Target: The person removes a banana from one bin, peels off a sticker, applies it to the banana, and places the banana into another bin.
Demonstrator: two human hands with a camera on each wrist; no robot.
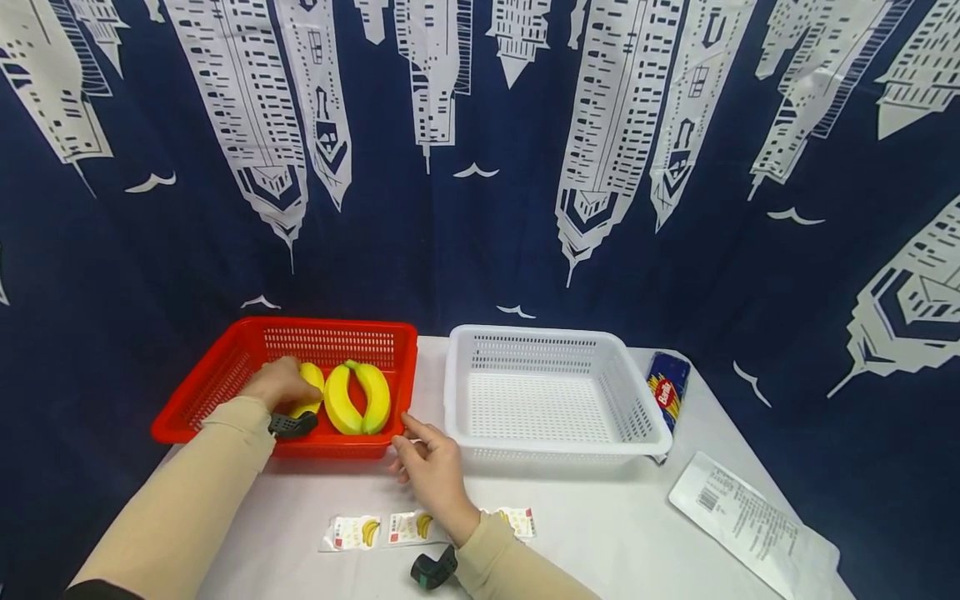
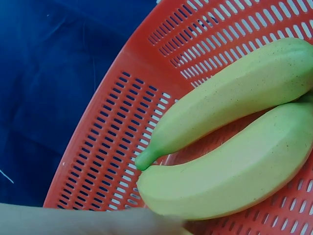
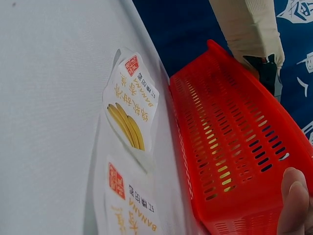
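Note:
A red perforated basket [image 1: 213, 379] stands at the left of the table with yellow bananas inside. My left hand [image 1: 281, 385] reaches into it and holds a banana [image 1: 310, 402] at the left, its fingers lying over the fruit. Two more bananas [image 1: 365, 400] curve toward each other to the right of that hand; they fill much of the left wrist view. A blurred part of the left hand [image 2: 98, 221] crosses the bottom there. At the basket's front right corner, my right hand [image 1: 435, 471] touches the rim with loosely extended fingers; its fingertips [image 3: 295, 196] show beside the red wall.
A white perforated basket [image 1: 555, 446] stands right of the red one. Banana-printed packets [image 1: 356, 532] lie in a strip before the red basket. Behind the white basket's right side is a blue Barilla package [image 1: 667, 387]; a white printed pouch [image 1: 742, 517] lies nearer the front.

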